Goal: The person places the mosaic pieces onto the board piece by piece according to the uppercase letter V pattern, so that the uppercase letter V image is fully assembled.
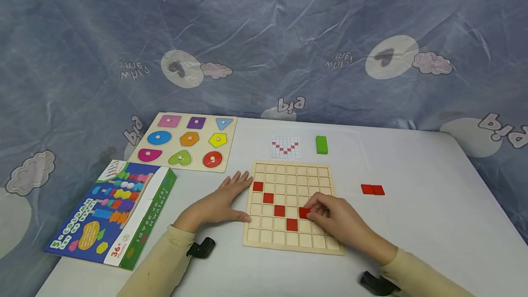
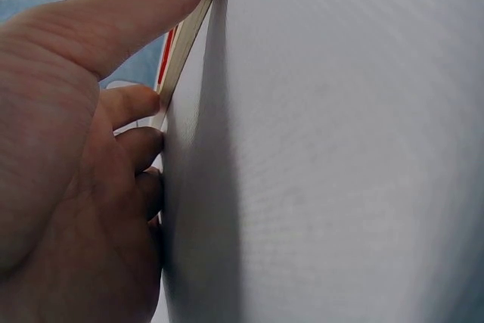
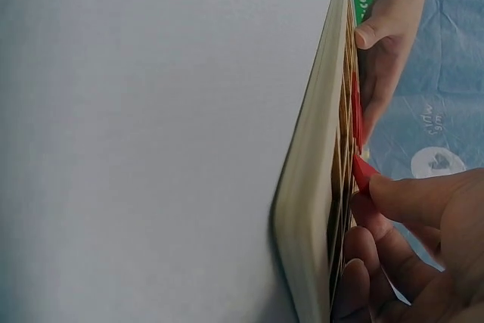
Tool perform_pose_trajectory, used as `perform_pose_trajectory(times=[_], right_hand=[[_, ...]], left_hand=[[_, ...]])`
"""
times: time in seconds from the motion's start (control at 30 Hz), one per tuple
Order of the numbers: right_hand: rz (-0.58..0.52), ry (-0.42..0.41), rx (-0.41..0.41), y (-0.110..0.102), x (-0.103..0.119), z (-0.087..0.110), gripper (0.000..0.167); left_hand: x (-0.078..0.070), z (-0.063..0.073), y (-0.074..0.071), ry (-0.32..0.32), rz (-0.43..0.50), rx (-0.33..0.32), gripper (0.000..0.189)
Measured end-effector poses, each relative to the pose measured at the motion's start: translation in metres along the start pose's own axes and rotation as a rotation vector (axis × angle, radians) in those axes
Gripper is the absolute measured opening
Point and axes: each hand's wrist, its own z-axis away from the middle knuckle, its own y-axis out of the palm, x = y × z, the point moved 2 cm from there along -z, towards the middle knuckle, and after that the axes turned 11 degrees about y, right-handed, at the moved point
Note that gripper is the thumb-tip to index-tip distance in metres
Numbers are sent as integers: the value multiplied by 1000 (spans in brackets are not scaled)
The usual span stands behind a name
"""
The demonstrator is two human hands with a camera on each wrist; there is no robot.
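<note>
A wooden grid board (image 1: 272,237) lies on the white table, with several red square tiles (image 1: 279,211) set in its cells along a diagonal. My right hand (image 1: 340,217) pinches another red tile (image 3: 363,172) between thumb and fingertips; in the right wrist view that tile is tilted, one edge at the grid. My left hand (image 1: 218,203) lies at the board's left edge with fingers spread and the thumb touching the rim. In the left wrist view the left thumb (image 2: 151,1) rests against the board's side.
Two red tiles (image 1: 372,189) lie right of the board. Behind it are a pattern card (image 1: 285,147) with a red V and a green block (image 1: 321,145). A shape puzzle (image 1: 187,150) and a blue bead-set box (image 1: 103,214) sit at the left. A printed curtain (image 1: 264,35) hangs behind.
</note>
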Motion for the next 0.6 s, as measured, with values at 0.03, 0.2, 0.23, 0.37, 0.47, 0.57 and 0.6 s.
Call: perform_pose_trajectory(times=[0.03,0.2,0.23,0.37,0.47,0.57,0.6], right_hand=[[2,6,3,1,1,0,17],[29,32,-4,2,2,-2,19],[37,35,-7,2,1,-2,19],[58,40,-17,3,1,-2,21],[58,29,-25,3,1,-2,23],[59,11,-34,4,0,-3,26],[59,6,-36,4,0,-3,26]], left_hand=[[0,0,0,0,0,0,110],[0,-1,0,3,0,-7,109],[0,-1,1,3,0,-8,109],[-1,-1,0,8,1,-10,108],[-2,-1,0,8,2,-8,108],[-2,-1,0,8,2,-9,108],[-2,-1,0,8,1,-8,108]])
